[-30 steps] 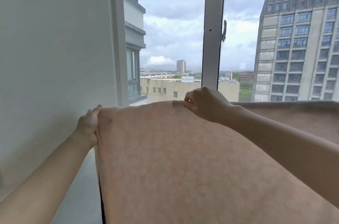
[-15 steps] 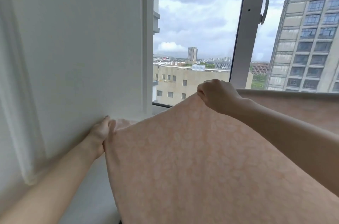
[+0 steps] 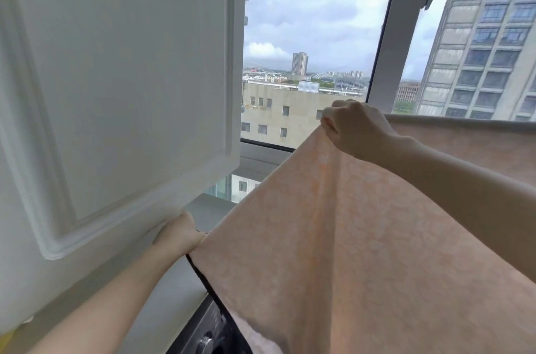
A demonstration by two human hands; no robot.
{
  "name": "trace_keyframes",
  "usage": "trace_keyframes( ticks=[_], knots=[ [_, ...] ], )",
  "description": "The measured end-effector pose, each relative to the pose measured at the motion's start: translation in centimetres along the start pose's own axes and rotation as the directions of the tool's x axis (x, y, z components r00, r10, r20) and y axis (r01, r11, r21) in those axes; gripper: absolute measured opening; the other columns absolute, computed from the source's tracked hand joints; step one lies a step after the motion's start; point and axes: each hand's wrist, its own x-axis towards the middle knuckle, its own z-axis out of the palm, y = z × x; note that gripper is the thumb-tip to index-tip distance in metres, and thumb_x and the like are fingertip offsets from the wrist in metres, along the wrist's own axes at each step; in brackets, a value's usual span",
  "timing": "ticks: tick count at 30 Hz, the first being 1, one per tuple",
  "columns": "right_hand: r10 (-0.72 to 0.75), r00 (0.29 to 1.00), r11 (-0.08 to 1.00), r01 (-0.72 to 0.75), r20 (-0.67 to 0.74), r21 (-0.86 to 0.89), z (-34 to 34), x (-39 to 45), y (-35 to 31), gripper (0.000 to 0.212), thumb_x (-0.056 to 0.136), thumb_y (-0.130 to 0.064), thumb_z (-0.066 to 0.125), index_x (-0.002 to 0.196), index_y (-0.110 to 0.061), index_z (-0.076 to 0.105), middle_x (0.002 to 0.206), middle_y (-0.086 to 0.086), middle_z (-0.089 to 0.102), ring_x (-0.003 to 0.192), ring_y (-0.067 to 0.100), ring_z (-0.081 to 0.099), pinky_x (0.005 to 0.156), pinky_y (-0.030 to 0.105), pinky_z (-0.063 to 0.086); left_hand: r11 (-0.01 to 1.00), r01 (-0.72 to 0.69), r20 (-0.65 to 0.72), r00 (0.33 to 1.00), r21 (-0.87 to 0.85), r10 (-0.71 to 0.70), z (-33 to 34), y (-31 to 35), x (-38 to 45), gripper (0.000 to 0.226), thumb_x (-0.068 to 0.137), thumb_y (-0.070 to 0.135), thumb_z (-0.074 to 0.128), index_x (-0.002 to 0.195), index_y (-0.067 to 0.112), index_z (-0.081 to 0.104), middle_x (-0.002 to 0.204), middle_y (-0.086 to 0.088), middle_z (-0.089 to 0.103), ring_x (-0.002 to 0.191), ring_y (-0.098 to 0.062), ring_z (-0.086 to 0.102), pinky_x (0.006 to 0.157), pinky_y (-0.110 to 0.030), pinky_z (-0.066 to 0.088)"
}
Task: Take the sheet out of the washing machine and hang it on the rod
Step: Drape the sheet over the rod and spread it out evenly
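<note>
Head view: my left hand (image 3: pixel 179 233) and right hand (image 3: pixel 358 129) pinch the soft, light sheet (image 3: pixel 333 237) along its top edge, spread apart, above the washing machine (image 3: pixel 203 336).

The sheet (image 3: pixel 362 237) is pale peach with a faint mottled print, stretched taut, its top edge slanting from low left to high right. The dark washing machine (image 3: pixel 208 333) sits below, near left.
</note>
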Motion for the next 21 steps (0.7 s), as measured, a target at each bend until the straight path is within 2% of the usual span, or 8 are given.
trace_keyframes(
  ticks=[1,3,6,9,12,14,17,21],
  knots=[
    [-0.022,1.000,0.999,0.023,-0.012,0.035,-0.2,-0.2,0.1,0.019,0.095,-0.019,0.049,0.095,-0.009,0.065,0.093,0.006,0.062,0.091,0.027,0.057,0.069,0.034,0.040,0.999,-0.009,0.001,1.000,0.043,0.008,0.2,0.4,0.0,0.028,0.076,0.036,0.066,0.084,0.015,0.050,0.091,-0.007,0.062,0.085,-0.025,0.059,0.065,-0.031,0.044],
    [-0.064,0.997,0.996,0.066,-0.033,0.063,-0.8,-0.6,0.4,0.021,0.092,-0.016,0.054,0.108,-0.011,0.066,0.105,0.006,0.065,0.104,0.025,0.055,0.083,0.036,0.046,0.997,-0.071,0.008,0.997,-0.030,0.072,0.4,2.3,-0.1,0.014,0.081,0.026,0.062,0.088,0.016,0.054,0.096,-0.005,0.062,0.092,-0.025,0.059,0.079,-0.034,0.048],
    [-0.040,0.996,0.997,0.046,-0.083,0.066,-2.3,-1.4,1.4,0.025,0.091,-0.016,0.056,0.115,-0.011,0.063,0.110,0.006,0.065,0.108,0.025,0.055,0.088,0.039,0.048,0.923,-0.284,-0.073,0.959,-0.259,0.275,-0.5,8.2,-0.8,0.012,0.090,0.020,0.061,0.097,0.013,0.066,0.094,-0.002,0.065,0.092,-0.019,0.062,0.075,-0.024,0.042],
    [0.050,0.995,0.996,-0.043,-0.081,0.082,-3.8,-2.5,3.4,0.031,0.091,-0.018,0.056,0.121,-0.012,0.058,0.116,0.006,0.062,0.108,0.025,0.056,0.085,0.041,0.051,0.783,-0.504,-0.196,0.863,-0.365,0.465,-2.8,14.7,-2.3,0.019,0.094,0.019,0.058,0.109,0.011,0.067,0.099,0.001,0.068,0.088,-0.012,0.060,0.077,-0.019,0.040],
    [0.119,0.991,0.991,-0.116,-0.054,0.061,-4.9,-4.2,5.7,0.024,0.092,-0.017,0.052,0.113,-0.011,0.061,0.107,0.008,0.067,0.101,0.026,0.059,0.082,0.042,0.052,0.646,-0.654,-0.297,0.756,-0.395,0.583,-4.6,19.6,-2.9,0.025,0.097,0.017,0.056,0.119,0.009,0.063,0.108,0.001,0.067,0.094,-0.012,0.061,0.084,-0.022,0.045],
    [0.175,0.983,0.984,-0.172,-0.047,0.055,-5.6,-5.5,7.3,0.020,0.093,-0.020,0.050,0.106,-0.011,0.063,0.102,0.009,0.069,0.098,0.026,0.060,0.080,0.042,0.052,0.595,-0.699,-0.339,0.714,-0.396,0.613,-5.4,22.1,-2.8,0.027,0.097,0.017,0.055,0.123,0.009,0.062,0.114,-0.002,0.067,0.098,-0.016,0.063,0.089,-0.026,0.047],
    [0.234,0.972,0.971,-0.232,-0.028,0.062,-6.5,-7.4,9.4,0.021,0.095,-0.025,0.047,0.098,-0.012,0.064,0.097,0.007,0.067,0.091,0.027,0.060,0.078,0.041,0.051,0.577,-0.709,-0.315,0.701,-0.406,0.640,-5.9,24.6,-2.1,0.028,0.097,0.021,0.057,0.121,0.008,0.064,0.116,-0.005,0.069,0.104,-0.021,0.065,0.094,-0.035,0.050],
    [0.300,0.954,0.948,-0.295,-0.028,0.118,-7.3,-9.1,11.5,0.023,0.095,-0.024,0.051,0.089,-0.011,0.068,0.085,0.003,0.067,0.078,0.022,0.062,0.073,0.036,0.050,0.536,-0.699,-0.323,0.703,-0.473,0.633,-5.3,25.7,-1.5,0.018,0.095,0.018,0.061,0.101,0.005,0.071,0.089,-0.004,0.071,0.082,-0.014,0.065,0.075,-0.024,0.049]
  ],
)
